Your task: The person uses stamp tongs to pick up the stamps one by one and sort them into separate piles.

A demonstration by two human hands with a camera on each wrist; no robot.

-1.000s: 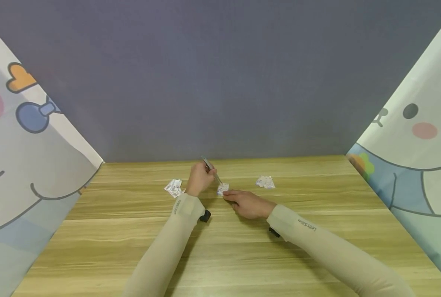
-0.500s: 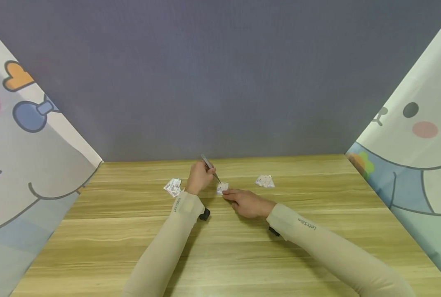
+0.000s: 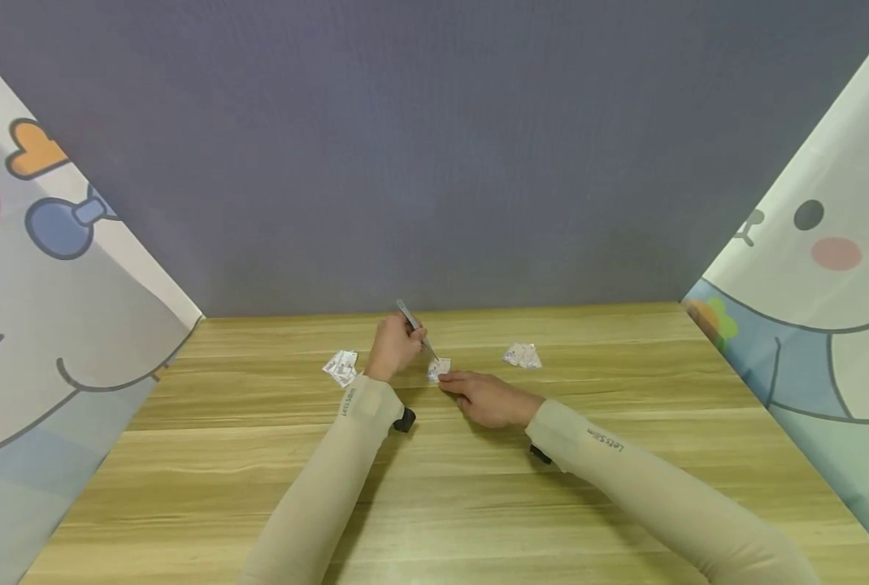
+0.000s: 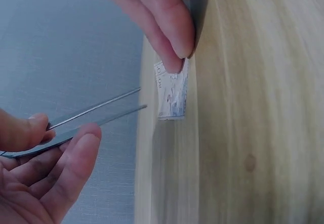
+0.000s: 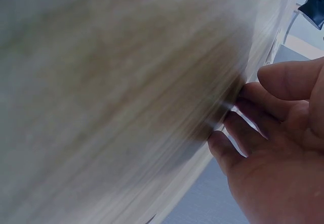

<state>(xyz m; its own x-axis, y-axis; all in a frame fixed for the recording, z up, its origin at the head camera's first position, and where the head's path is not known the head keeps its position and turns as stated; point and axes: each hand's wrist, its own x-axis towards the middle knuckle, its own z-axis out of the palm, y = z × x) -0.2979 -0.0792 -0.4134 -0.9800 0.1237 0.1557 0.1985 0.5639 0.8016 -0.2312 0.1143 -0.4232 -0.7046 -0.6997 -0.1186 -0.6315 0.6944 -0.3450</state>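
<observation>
In the head view my left hand (image 3: 395, 348) grips a pair of metal tweezers (image 3: 406, 311), which slant down to the right. Thumb and fingers hold them in the left wrist view, where the two tips stand apart, close beside a small printed paper piece (image 4: 171, 96) that looks like a stamp. Nothing is visible between those tips. My right hand (image 3: 488, 400) reaches in from the right, its fingertips pressing on one end of this piece and hiding that end. The right wrist view shows the fingers (image 5: 223, 148) fairly straight against the table, the paper hidden.
A small pile of similar printed pieces (image 3: 342, 367) lies left of my left hand. Another pile (image 3: 523, 356) lies to the right, beyond my right hand. The wooden table (image 3: 434, 504) ends at a grey panel (image 3: 434, 162) behind; printed cartoon sheets flank both sides.
Both hands stay nearly in place. The tweezers shift slightly over the paper piece, while my right fingertips stay on it.
</observation>
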